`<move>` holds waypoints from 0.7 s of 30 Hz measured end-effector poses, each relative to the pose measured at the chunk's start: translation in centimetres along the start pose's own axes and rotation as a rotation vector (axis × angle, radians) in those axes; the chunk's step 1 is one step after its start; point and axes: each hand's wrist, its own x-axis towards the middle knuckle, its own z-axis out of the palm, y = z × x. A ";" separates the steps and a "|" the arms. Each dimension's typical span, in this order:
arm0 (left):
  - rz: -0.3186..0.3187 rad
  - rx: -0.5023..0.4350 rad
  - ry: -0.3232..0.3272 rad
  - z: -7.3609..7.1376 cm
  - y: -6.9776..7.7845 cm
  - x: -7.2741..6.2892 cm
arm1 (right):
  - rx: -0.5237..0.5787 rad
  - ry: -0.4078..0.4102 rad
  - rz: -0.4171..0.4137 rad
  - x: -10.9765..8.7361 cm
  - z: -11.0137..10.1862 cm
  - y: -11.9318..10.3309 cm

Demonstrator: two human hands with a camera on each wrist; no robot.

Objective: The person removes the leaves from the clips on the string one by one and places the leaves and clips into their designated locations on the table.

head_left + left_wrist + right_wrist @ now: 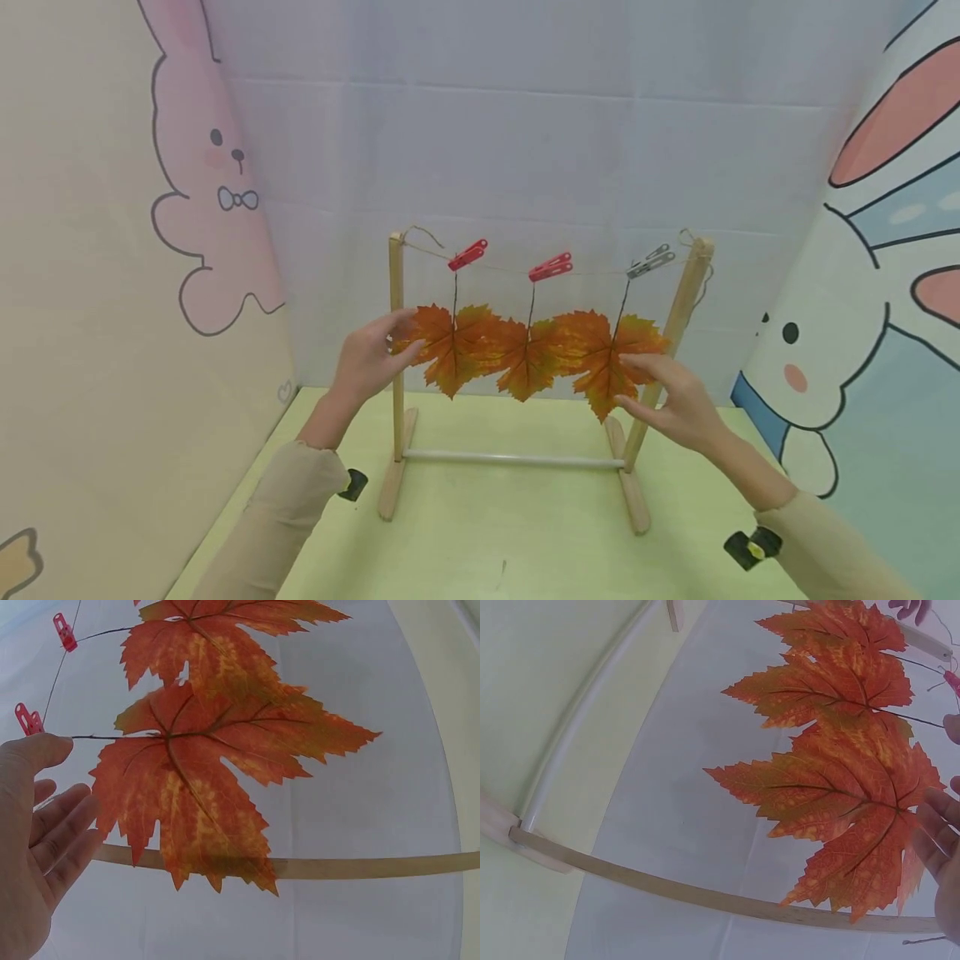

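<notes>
Three orange maple-style leaves hang in a row from a string, their edges overlapping: a left leaf [452,354], a middle leaf [527,367] and a right leaf [603,362]. Two red clothespins [551,267] and a grey clothespin [651,262] hold their dark stems. My left hand [371,357] is at the outer edge of the left leaf, thumb apart from loosely extended fingers [64,825]. Beside the right leaf is my right hand [678,400], with relaxed fingers [934,829] by its surface; whether they touch it I cannot tell.
The string runs between two wooden posts [397,358] on wooden feet [633,500]. A white rod [510,458] joins the posts low down, above a pale yellow-green table [450,550]. Behind hangs a white cloth [525,158]; rabbit drawings cover the side walls.
</notes>
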 end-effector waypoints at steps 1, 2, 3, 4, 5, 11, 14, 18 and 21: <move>-0.001 -0.004 0.011 0.1 0.2 0.2 | 0.013 0.000 0.008 0.1 0.1 0.0; 0.001 -0.007 0.021 0.1 0.3 0.4 | 0.026 -0.001 0.012 0.2 0.2 -0.1; 0.004 -0.006 0.031 0.2 0.5 0.6 | 0.041 -0.002 0.017 0.3 0.3 -0.1; 0.007 -0.001 0.040 0.2 0.5 0.8 | 0.049 0.000 0.013 0.4 0.4 -0.2; 0.007 0.002 0.051 0.3 0.6 1.0 | 0.058 0.001 0.010 0.4 0.5 -0.3; 0.007 -0.002 0.096 0.6 1.0 1.7 | 0.060 0.007 0.002 0.9 0.7 -0.8; 0.003 -0.016 0.109 0.8 1.0 2.0 | 0.063 0.008 0.011 1.3 0.7 -1.0; -0.020 -0.040 0.115 1.0 0.9 2.4 | 0.070 0.022 -0.007 1.7 1.0 -1.2; -0.033 -0.056 0.120 1.2 0.9 2.7 | 0.068 0.021 -0.001 2.0 1.3 -1.3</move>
